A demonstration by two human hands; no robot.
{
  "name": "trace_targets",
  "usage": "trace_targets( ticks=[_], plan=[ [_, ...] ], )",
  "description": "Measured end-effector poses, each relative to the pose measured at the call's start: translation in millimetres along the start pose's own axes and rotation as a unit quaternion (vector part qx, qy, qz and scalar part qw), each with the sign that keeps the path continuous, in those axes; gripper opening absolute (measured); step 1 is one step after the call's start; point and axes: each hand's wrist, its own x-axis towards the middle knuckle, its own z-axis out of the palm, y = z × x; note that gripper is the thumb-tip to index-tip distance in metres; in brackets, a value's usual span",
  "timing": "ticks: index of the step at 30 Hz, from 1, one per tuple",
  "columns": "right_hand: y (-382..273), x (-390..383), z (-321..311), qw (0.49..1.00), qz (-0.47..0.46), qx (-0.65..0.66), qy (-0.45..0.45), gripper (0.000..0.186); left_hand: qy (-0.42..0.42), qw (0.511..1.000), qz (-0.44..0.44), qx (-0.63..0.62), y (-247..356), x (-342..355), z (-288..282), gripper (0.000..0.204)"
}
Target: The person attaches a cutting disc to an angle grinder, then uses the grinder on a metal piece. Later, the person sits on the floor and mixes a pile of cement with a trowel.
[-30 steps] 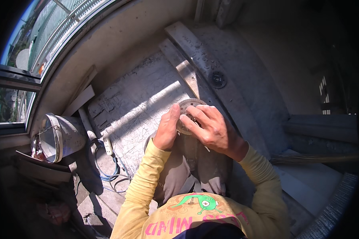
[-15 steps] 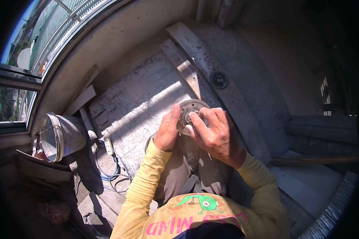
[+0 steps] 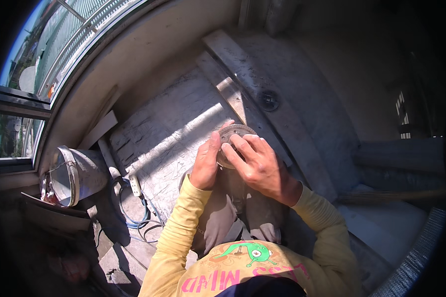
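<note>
I saw left hand (image 3: 206, 166) & right hand (image 3: 256, 166) both closed round grey disc (image 3: 231, 134), above lap, bucket (image 3: 74, 173) off to left

I see both my forearms come up from the lower edge in yellow sleeves, elbows spread wide and bent, wrists converging ahead of my chest; my left hand (image 3: 205, 166) stands nearly upright, palm turned inward toward the other hand, thumb stretched up along its inner side, the remaining fingers curled away out of view; my right hand (image 3: 260, 166) lies back-up and angled toward the left, knuckles raised, its fingers (image 3: 235, 148) spread a little and pressed forward, their tips just beside the left thumb; the right wrist bends slightly down, its cuff pushed back from the hand; the two hands sit close together, thumb and fingertips nearly touching
</note>
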Motion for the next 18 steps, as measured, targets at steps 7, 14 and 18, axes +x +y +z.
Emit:
trace_targets(
  ticks=[7,14,18],
  plan=[
    [12.7,-12.5,6.3,0.988,-0.025,0.093,0.118,0.032,0.004,1.000,-0.009,0.002,-1.7,-0.7,0.8,0.059],
    [24.0,-43.9,0.1,0.455,0.420,0.750,0.232,0.017,0.018,0.999,-0.010,0.024,0.1,-5.3,3.8,0.061],
    [26.8,-52.9,8.6,0.490,0.484,0.702,0.182,0.016,0.023,0.999,-0.017,0.036,1.5,-8.0,4.6,0.065]
  ],
)
